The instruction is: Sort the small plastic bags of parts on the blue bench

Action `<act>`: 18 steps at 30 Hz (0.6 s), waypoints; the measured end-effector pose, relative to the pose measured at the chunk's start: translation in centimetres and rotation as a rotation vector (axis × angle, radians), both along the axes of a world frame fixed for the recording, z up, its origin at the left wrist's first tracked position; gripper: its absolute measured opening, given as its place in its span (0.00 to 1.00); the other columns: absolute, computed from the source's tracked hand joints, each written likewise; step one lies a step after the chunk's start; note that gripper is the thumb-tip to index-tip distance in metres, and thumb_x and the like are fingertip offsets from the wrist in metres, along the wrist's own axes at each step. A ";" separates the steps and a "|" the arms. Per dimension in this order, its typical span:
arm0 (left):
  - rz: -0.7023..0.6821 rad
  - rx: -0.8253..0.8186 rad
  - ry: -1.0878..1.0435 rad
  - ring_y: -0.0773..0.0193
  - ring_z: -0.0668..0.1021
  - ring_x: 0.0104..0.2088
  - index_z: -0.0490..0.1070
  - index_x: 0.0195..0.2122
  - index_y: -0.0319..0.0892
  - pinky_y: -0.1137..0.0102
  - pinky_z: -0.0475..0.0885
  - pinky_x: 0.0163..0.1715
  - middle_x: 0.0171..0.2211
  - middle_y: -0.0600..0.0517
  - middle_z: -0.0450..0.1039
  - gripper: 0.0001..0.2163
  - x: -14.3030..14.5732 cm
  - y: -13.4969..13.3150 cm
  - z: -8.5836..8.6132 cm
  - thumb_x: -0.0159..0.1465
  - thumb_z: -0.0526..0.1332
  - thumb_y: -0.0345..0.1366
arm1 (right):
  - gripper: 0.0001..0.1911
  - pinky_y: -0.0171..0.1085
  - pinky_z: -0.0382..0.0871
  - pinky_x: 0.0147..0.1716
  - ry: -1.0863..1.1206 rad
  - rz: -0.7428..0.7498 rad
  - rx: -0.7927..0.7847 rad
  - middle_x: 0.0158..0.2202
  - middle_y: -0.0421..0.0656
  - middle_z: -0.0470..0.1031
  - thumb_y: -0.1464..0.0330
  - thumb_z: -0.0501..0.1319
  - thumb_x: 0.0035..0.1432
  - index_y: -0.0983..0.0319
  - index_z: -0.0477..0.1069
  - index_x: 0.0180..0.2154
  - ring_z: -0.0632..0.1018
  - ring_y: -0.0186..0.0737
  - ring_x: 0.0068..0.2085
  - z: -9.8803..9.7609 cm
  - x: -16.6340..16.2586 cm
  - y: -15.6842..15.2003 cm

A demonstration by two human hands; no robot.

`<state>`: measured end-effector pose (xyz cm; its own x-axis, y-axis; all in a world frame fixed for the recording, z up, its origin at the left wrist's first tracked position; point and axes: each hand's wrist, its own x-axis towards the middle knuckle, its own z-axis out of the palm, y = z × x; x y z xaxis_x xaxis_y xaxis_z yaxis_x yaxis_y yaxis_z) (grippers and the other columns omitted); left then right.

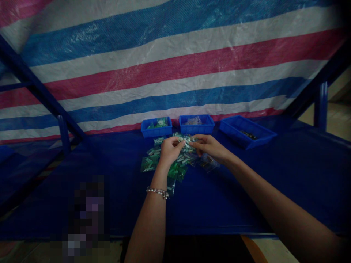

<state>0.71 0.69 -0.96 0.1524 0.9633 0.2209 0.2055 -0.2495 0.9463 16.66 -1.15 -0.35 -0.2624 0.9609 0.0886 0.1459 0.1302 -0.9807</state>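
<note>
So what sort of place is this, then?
Probably a small workshop for sorting or packing by hand: small plastic bags lie heaped on a blue bench, with three blue plastic trays lined up behind them.

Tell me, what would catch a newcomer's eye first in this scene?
A large woven tarpaulin striped in pink, blue and white fills the background behind a dark blue table top. At the centre, a bare left hand and right hand meet over a heap of small clear plastic packets with green inside. Three shallow blue plastic trays stand in a row just beyond them.
</note>
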 end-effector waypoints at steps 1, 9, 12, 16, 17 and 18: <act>0.003 -0.003 0.006 0.68 0.69 0.22 0.70 0.24 0.36 0.74 0.62 0.23 0.21 0.51 0.69 0.06 0.0 0.0 0.0 0.51 0.60 0.34 | 0.16 0.31 0.58 0.16 0.007 -0.009 0.000 0.16 0.35 0.64 0.58 0.63 0.44 0.63 0.69 0.32 0.66 0.29 0.17 0.0 0.0 0.0; 0.009 0.038 -0.021 0.68 0.72 0.27 0.71 0.28 0.35 0.73 0.65 0.30 0.26 0.50 0.72 0.04 0.1 -0.4 0.7 0.51 0.61 0.30 | 0.15 0.32 0.61 0.20 0.082 -0.093 0.058 0.22 0.38 0.69 0.63 0.65 0.39 0.62 0.71 0.32 0.67 0.31 0.22 0.1 -0.2 0.1; 0.030 0.065 -0.007 0.68 0.72 0.30 0.72 0.31 0.36 0.73 0.66 0.34 0.29 0.49 0.73 0.06 0.2 -0.5 1.0 0.50 0.61 0.26 | 0.15 0.32 0.60 0.20 0.095 -0.140 0.096 0.25 0.39 0.70 0.62 0.65 0.39 0.62 0.71 0.31 0.68 0.32 0.24 0.1 -0.1 0.3; 0.140 -0.089 -0.059 0.69 0.73 0.28 0.71 0.35 0.36 0.75 0.66 0.29 0.31 0.48 0.73 0.08 0.2 -0.4 1.1 0.53 0.61 0.30 | 0.13 0.32 0.59 0.21 0.118 -0.200 0.174 0.27 0.40 0.71 0.62 0.65 0.41 0.62 0.71 0.30 0.67 0.32 0.25 0.0 0.2 0.5; 0.155 -0.172 -0.086 0.70 0.72 0.25 0.70 0.36 0.36 0.75 0.66 0.26 0.30 0.48 0.73 0.09 0.2 -0.5 1.1 0.55 0.60 0.34 | 0.13 0.32 0.59 0.21 0.126 -0.215 0.193 0.27 0.40 0.71 0.62 0.64 0.41 0.62 0.71 0.30 0.67 0.31 0.25 -0.1 0.2 0.6; 0.155 -0.259 -0.117 0.71 0.71 0.22 0.69 0.36 0.36 0.76 0.64 0.23 0.29 0.48 0.73 0.10 0.2 -0.6 1.3 0.57 0.58 0.38 | 0.12 0.32 0.59 0.21 0.137 -0.229 0.209 0.27 0.40 0.70 0.63 0.64 0.42 0.62 0.71 0.30 0.67 0.31 0.25 -0.1 0.2 0.6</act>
<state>0.90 0.11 0.29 -0.0121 0.9996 -0.0274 0.1084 0.0285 0.9937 16.89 -0.55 -0.43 -0.0144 0.9510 0.3090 0.0636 0.3092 -0.9489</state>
